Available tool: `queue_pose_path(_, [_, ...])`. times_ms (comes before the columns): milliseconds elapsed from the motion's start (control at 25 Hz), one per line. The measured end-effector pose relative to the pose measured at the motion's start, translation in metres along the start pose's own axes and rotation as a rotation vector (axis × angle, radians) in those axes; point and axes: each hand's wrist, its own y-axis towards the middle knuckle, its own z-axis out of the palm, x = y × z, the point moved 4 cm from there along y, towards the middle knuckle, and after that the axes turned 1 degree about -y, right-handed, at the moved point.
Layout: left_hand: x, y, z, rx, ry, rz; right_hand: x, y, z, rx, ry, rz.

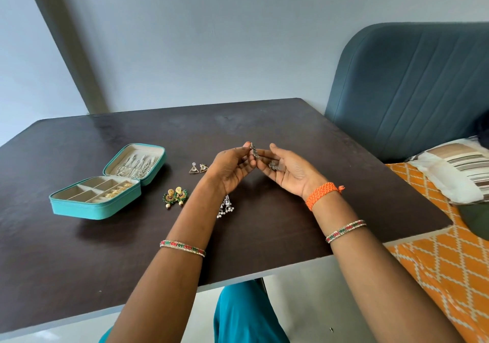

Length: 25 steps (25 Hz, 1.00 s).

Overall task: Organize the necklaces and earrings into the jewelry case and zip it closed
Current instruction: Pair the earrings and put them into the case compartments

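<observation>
A teal jewelry case (pixel 87 207) lies open at the left of the dark table (pixel 264 120). Silver necklaces (pixel 137 166) hang in its lid, and gold pieces (pixel 117 190) sit in the base compartments. My left hand (pixel 231 169) pinches a dark silver earring (pixel 254 150) between its fingertips above the table's middle. My right hand (pixel 288 169) is palm up beside it, touching that earring and cradling a second dark silver earring (pixel 273 165). On the table lie two triangle earrings (pixel 198 168), a green and gold pair (pixel 175 195) and a pearl cluster piece (pixel 225 207), partly hidden by my left forearm.
A blue-grey padded headboard (pixel 412 85) rises right of the table. A bed with an orange patterned sheet (pixel 447 258) and a striped pillow (pixel 455 168) lies below it. A grey wall stands behind the table. My teal-clad knee (pixel 243 313) shows under the near edge.
</observation>
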Motion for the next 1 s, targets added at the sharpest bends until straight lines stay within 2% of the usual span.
queue_pose_path(160, [0.000, 0.001, -0.002, -0.065, 0.087, 0.023, 0.003, -0.003, 0.001, 0.013, 0.023, 0.050])
queue_pose_path(280, [0.001, 0.001, 0.001, -0.028, 0.123, 0.052, 0.005, -0.003, 0.001, -0.002, 0.004, 0.019])
queue_pose_path(440, [0.001, 0.000, 0.003, 0.013, 0.168, 0.067, 0.008, 0.002, 0.000, -0.039, -0.208, -0.145])
queue_pose_path(600, [-0.001, -0.001, 0.002, -0.003, 0.156, 0.076, 0.012, 0.002, -0.003, -0.069, -0.306, -0.285])
queue_pose_path(800, [0.000, 0.002, 0.000, -0.042, 0.179, 0.076, 0.023, -0.006, 0.001, -0.188, -0.619, -0.656])
queue_pose_path(1000, [0.002, 0.001, 0.002, -0.028, 0.182, 0.060, 0.024, -0.013, 0.010, -0.309, -0.777, -0.882])
